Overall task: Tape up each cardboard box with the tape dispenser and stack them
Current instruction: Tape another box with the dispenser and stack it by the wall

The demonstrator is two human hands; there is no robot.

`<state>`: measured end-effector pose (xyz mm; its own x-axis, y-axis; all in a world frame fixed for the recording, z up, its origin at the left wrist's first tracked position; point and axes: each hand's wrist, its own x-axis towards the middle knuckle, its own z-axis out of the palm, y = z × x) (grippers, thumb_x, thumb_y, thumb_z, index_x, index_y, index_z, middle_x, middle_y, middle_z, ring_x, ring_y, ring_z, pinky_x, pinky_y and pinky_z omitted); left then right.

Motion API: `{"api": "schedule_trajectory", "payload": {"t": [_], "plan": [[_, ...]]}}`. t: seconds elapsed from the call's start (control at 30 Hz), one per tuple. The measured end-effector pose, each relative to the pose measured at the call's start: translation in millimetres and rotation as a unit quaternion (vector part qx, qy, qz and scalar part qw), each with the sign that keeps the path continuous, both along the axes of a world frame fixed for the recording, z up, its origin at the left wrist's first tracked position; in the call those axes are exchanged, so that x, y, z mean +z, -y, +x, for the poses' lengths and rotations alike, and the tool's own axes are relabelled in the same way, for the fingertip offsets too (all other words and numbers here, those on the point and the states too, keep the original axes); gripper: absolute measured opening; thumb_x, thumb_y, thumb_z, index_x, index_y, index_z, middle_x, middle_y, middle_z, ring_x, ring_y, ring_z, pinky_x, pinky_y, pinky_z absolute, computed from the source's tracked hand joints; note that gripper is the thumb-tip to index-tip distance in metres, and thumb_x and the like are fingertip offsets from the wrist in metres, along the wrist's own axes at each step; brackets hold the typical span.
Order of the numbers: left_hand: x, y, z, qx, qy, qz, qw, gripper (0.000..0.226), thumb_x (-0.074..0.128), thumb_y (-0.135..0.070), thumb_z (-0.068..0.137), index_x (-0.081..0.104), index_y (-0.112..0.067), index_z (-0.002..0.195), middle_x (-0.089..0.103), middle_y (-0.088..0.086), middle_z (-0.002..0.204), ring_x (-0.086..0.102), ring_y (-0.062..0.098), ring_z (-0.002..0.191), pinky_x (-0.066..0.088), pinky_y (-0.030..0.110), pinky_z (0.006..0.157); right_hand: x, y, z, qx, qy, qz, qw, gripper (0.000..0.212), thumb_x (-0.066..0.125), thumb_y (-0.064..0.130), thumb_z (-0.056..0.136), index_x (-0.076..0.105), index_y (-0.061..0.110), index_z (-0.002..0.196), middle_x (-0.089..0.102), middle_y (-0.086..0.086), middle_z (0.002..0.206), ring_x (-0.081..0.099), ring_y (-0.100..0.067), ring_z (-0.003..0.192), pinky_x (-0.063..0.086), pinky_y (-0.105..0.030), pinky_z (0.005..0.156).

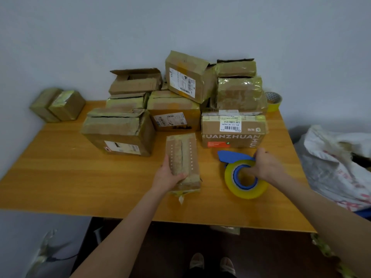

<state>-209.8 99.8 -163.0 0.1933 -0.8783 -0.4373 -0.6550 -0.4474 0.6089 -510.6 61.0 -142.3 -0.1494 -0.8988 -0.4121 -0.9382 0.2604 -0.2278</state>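
A small narrow cardboard box [183,155] lies lengthwise on the wooden table [80,177], its top seam facing up. My left hand [167,177] grips its near left end, thumb over the top. My right hand [265,167] holds the blue tape dispenser [233,156] loaded with a yellowish tape roll [246,180], fingers reaching into the roll's core. The dispenser rests on the table to the right of the box. Behind them stands a pile of several cardboard boxes [174,113], some with open flaps.
Two taped boxes [58,105] sit side by side at the far left corner. A spare tape roll [274,101] stands at the back right. A white plastic bag [337,167] lies off the table's right edge. My feet show below the near edge.
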Motion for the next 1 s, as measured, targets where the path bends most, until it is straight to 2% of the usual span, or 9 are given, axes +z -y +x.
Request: {"api": "schedule_trajectory", "payload": {"t": [0.07, 0.17, 0.33, 0.47, 0.63, 0.73, 0.83, 0.93, 1.0], "plan": [[0.4, 0.6, 0.1, 0.003, 0.001, 0.002, 1.000, 0.112, 0.077, -0.042, 0.076, -0.002, -0.026, 0.154, 0.038, 0.007, 0.148, 0.042, 0.028, 0.132, 0.039, 0.046, 0.107, 2.8, -2.0, 7.7, 0.054, 0.002, -0.004, 0.999, 0.061, 0.075, 0.042, 0.079, 0.038, 0.019, 0.120, 0.042, -0.008, 0.115, 0.055, -0.028, 0.089, 0.054, -0.039, 0.075], [1.0, 0.6, -0.9, 0.005, 0.001, -0.003, 1.000, 0.112, 0.077, -0.042, 0.076, -0.001, -0.026, 0.154, 0.039, 0.007, 0.147, 0.042, 0.028, 0.131, 0.040, 0.046, 0.107, 3.7, -8.5, 8.2, 0.097, 0.036, 0.023, 0.994, 0.068, 0.075, 0.048, 0.076, 0.035, 0.027, 0.127, 0.033, -0.005, 0.112, 0.051, -0.029, 0.093, 0.052, -0.041, 0.084], [1.2, -2.6, -0.6, 0.009, -0.010, -0.007, 1.000, 0.111, 0.077, -0.043, 0.076, -0.001, -0.027, 0.153, 0.040, 0.007, 0.146, 0.044, 0.028, 0.130, 0.041, 0.045, 0.106, 2.3, -17.1, 7.9, 0.116, 0.072, 0.021, 0.990, 0.074, 0.067, 0.074, 0.067, 0.032, 0.028, 0.113, 0.054, 0.003, 0.098, 0.058, -0.022, 0.090, 0.052, -0.039, 0.078], [0.6, -3.5, 0.0, 0.006, -0.017, -0.016, 1.000, 0.110, 0.076, -0.044, 0.076, -0.001, -0.027, 0.154, 0.042, 0.007, 0.144, 0.046, 0.027, 0.128, 0.043, 0.045, 0.104, 2.6, -16.0, 8.5, 0.074, 0.171, 0.062, 0.980, 0.069, 0.081, 0.049, 0.069, 0.032, 0.024, 0.112, 0.056, 0.006, 0.095, 0.062, -0.013, 0.079, 0.049, -0.028, 0.061], [3.6, -6.0, -0.8, 0.005, -0.017, -0.018, 1.000, 0.102, 0.073, -0.043, 0.080, 0.005, -0.025, 0.154, 0.036, 0.008, 0.146, 0.043, 0.027, 0.130, 0.042, 0.046, 0.105, 7.7, -11.7, 9.0, 0.056, 0.238, 0.138, 0.960, 0.041, 0.083, 0.021, 0.070, 0.051, 0.023, 0.096, 0.059, 0.004, 0.095, 0.060, -0.011, 0.081, 0.043, -0.020, 0.059], [14.3, -7.1, -1.8, 0.001, 0.069, -0.152, 0.986, 0.072, 0.062, -0.042, 0.089, 0.028, -0.020, 0.148, 0.036, 0.005, 0.146, 0.045, 0.021, 0.127, 0.045, 0.039, 0.102, 24.2, -11.8, 5.0, 0.060, 0.281, 0.101, 0.952, 0.043, 0.082, 0.010, 0.070, 0.055, 0.019, 0.102, 0.060, -0.004, 0.101, 0.061, -0.017, 0.086, 0.046, -0.025, 0.066], [40.3, 0.3, -8.1, 0.039, -0.083, -0.155, 0.984, 0.056, 0.058, -0.045, 0.091, 0.046, -0.017, 0.137, 0.055, 0.000, 0.130, 0.055, 0.009, 0.105, 0.050, 0.021, 0.082, 57.6, -10.4, 1.3, 0.101, 0.298, 0.052, 0.948, 0.048, 0.083, 0.009, 0.071, 0.055, 0.023, 0.107, 0.058, -0.004, 0.104, 0.061, -0.017, 0.089, 0.047, -0.026, 0.069], [64.5, 4.9, -22.7, 0.093, -0.349, -0.001, 0.932, 0.065, 0.055, -0.060, 0.084, 0.052, -0.013, 0.129, 0.064, 0.004, 0.119, 0.063, 0.016, 0.102, 0.056, 0.030, 0.081, 89.8, -8.4, 10.8, 0.154, 0.316, 0.035, 0.935, 0.054, 0.084, 0.013, 0.067, 0.055, 0.029, 0.110, 0.059, -0.001, 0.105, 0.063, -0.008, 0.086, 0.047, -0.019, 0.066], [68.9, 7.3, -29.1, 0.091, -0.394, 0.032, 0.914, 0.060, 0.055, -0.061, 0.083, 0.059, -0.013, 0.118, 0.069, 0.004, 0.109, 0.067, 0.019, 0.097, 0.056, 0.029, 0.074, 97.9, -8.5, 20.6, 0.181, 0.317, 0.037, 0.930, 0.055, 0.083, 0.006, 0.069, 0.055, 0.028, 0.111, 0.061, 0.001, 0.104, 0.063, -0.005, 0.085, 0.047, -0.015, 0.063]]}}
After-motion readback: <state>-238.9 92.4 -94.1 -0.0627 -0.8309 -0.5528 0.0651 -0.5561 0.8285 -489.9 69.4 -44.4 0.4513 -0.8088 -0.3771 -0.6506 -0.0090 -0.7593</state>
